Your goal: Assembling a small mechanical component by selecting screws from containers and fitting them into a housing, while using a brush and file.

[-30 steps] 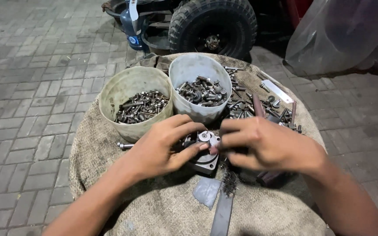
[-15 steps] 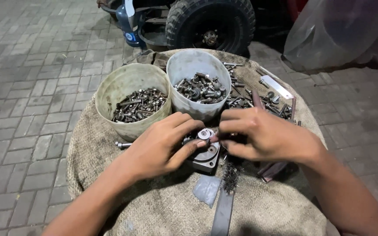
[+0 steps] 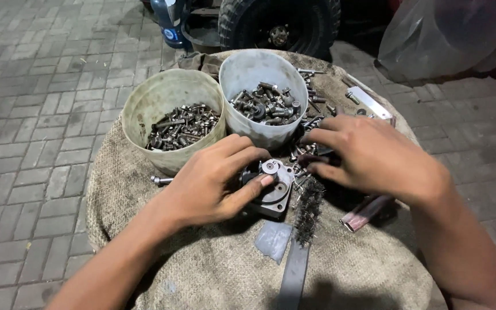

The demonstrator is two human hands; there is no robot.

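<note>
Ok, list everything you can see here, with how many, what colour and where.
metal part: one, grey, on the sacking, under the left thumb
tubs: two, pale, side by side behind the hands, both holding bolts
loose bolts: many, dark, right of the tubs
wire brush: one, dark bristles, in front of the metal part
grey scrap: one, left of the brush
sacking: one, tan, covering the round work surface
tyre: one, black, behind
plastic sheet: one, clear, top right
left hand: on the metal part
right hand: over the loose bolts
</note>
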